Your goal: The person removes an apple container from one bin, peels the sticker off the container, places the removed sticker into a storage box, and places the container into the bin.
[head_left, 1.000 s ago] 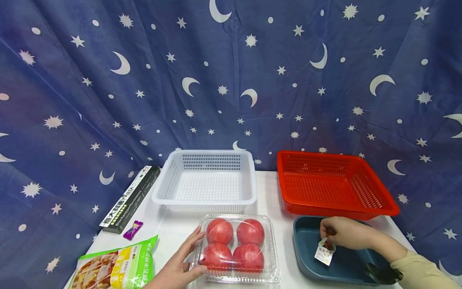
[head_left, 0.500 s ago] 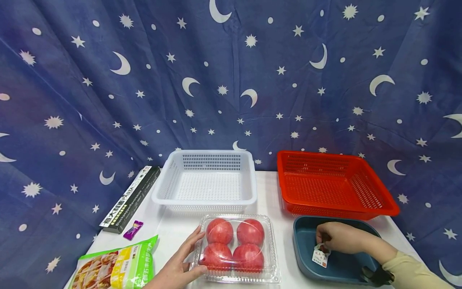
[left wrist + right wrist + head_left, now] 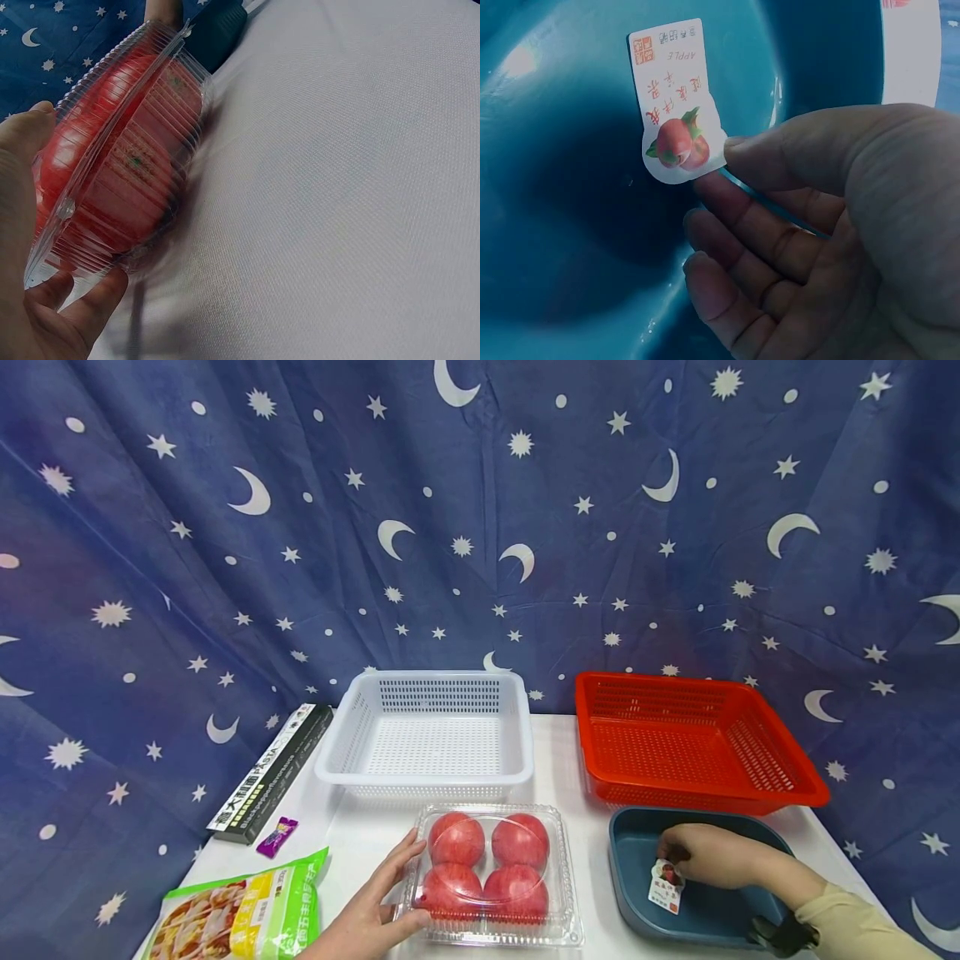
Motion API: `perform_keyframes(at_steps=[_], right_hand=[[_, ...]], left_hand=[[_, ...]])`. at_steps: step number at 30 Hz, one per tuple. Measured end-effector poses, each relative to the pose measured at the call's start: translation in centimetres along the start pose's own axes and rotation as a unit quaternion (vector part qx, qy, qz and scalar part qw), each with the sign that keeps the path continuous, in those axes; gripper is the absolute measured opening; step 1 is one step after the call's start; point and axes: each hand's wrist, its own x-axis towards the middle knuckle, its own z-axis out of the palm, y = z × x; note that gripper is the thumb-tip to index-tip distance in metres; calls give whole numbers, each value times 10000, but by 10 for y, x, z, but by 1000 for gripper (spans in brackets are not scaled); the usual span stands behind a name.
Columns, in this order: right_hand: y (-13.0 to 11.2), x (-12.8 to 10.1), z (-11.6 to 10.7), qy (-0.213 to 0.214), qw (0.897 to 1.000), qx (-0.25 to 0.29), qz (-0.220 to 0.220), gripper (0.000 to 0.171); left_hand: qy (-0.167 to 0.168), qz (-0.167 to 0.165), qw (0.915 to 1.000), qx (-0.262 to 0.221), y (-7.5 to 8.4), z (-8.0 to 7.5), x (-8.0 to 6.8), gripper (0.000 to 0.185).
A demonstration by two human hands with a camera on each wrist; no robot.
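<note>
My right hand (image 3: 712, 855) pinches a small white card (image 3: 665, 887) between thumb and forefinger, inside the dark teal tub (image 3: 626, 906). In the right wrist view the card (image 3: 671, 105) shows printed red apples and the word APPLE, and the other fingers are loosely bent below it. My left hand (image 3: 367, 906) rests with fairly straight, spread fingers at the left end of a clear plastic clamshell box (image 3: 566, 893). Several red apples (image 3: 517, 893) fill this lidded box. In the left wrist view, fingertips (image 3: 41, 109) touch the box's ribbed plastic.
Behind stand a white perforated basket (image 3: 431, 781) and a red one (image 3: 682, 793). Along the left lie a black-and-white pasta box (image 3: 270, 774), a small purple packet (image 3: 277, 837) and a green food bag (image 3: 240, 910). A blue star-and-moon curtain (image 3: 480, 527) hangs at the back.
My right hand has moved slightly left and toward me within the tub, with the card in it, and the card has turned a little. My left hand and the clamshell box have not moved.
</note>
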Motion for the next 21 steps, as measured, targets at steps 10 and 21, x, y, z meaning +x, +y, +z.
perform_keyframes(at_steps=[10, 21], right_hand=[[0, -3, -7, 282, 9992, -151, 238, 26], [-16, -8, -14, 1127, 9935, -40, 179, 33]], left_hand=[[10, 89, 10000, -3, -2, 0, 0, 77], [36, 80, 10000, 36, -2, 1, 0, 79]])
